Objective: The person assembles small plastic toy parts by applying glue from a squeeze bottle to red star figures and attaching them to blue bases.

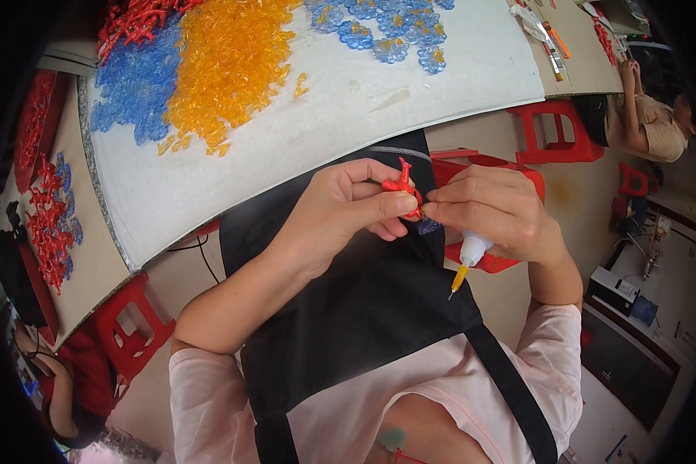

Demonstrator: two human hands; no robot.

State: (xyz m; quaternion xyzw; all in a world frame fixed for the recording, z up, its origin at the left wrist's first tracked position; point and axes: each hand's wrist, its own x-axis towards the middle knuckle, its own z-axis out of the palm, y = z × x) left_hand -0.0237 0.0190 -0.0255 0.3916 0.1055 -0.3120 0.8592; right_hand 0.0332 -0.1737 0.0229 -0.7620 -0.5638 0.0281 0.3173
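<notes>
My left hand (329,205) pinches a small red branched plastic piece (403,184) between thumb and fingers, above my black apron. A bit of translucent blue (428,225) shows just below the red piece; whether the two are joined I cannot tell. My right hand (499,205) is closed, its thumb and fingertips meeting the red piece's right side. Tucked in its lower fingers is a white needle-tip squeeze bottle (474,249), whose yellow nozzle and thin needle point down and left. Anything tiny between the right fingertips is hidden.
On the white-covered table (317,127) ahead lie piles of orange pieces (228,66), blue pieces (135,89) and blue flower-like clusters (390,31). More red pieces (50,224) lie at the left. Red stools (553,131) stand around. Another person (649,127) sits at the far right.
</notes>
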